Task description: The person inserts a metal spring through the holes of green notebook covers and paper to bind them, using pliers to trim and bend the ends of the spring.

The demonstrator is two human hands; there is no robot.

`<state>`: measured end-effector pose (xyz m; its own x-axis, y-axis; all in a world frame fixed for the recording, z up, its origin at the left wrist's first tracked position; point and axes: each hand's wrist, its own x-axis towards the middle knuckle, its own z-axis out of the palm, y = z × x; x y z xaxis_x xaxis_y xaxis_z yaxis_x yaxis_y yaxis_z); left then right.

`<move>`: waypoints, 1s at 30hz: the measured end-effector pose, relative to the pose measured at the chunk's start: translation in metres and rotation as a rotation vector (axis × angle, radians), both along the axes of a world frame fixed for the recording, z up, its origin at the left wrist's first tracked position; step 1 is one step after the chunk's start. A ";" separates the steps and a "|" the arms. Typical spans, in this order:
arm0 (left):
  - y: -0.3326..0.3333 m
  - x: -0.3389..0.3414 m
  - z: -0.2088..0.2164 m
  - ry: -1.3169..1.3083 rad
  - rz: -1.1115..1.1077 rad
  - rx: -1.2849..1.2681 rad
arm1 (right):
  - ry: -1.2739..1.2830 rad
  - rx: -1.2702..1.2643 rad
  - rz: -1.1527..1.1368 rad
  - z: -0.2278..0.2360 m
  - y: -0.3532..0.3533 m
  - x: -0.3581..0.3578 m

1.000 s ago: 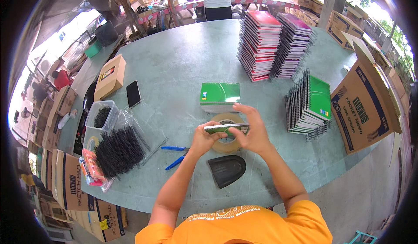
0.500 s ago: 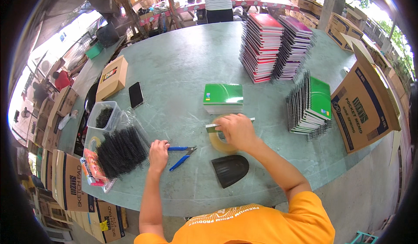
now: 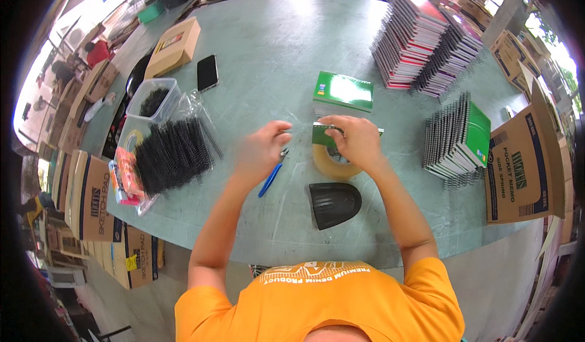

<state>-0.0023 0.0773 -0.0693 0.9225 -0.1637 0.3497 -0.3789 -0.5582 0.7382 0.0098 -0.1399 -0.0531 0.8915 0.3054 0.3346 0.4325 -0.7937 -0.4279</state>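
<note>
My right hand [image 3: 358, 139] grips a small green notebook [image 3: 319, 135] by its edge, holding it over a roll of clear tape [image 3: 332, 166]. My left hand [image 3: 263, 150], slightly blurred, is raised to the left of that notebook with thumb and forefinger apart; nothing shows between them. Below it lie blue-handled cutting pliers [image 3: 270, 180], partly hidden by the hand. Just beyond my right hand is a stack of green notebooks [image 3: 343, 92]. A ribbed black rounded piece [image 3: 335, 205] rests nearer to me.
To the left are many black spiral coils [image 3: 173, 156], a clear plastic tub [image 3: 164, 107], a phone [image 3: 207, 72] and a cardboard box [image 3: 173, 46]. On the right stand coil-bound green notebooks [image 3: 454, 141], tall red and purple notebook stacks [image 3: 411, 37] and an open carton [image 3: 521, 165].
My left hand has left the pliers' handle and moved up and right toward the notebook. My right hand still grips the notebook above the tape. The view has shifted.
</note>
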 end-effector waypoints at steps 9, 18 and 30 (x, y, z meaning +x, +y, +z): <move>-0.037 -0.001 -0.001 -0.074 0.034 -0.148 | 0.002 0.043 0.020 -0.002 0.002 0.002; -0.039 0.012 -0.001 -0.174 0.073 -0.028 | 0.044 0.029 0.038 0.004 0.003 0.001; -0.011 0.019 0.019 0.087 -0.134 0.115 | -0.101 0.173 0.064 -0.012 0.016 0.005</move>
<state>0.0168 0.0661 -0.0499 0.9155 -0.3216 0.2416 -0.3933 -0.5893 0.7058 0.0152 -0.1237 -0.0651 0.8314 0.2907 0.4735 0.5272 -0.6818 -0.5072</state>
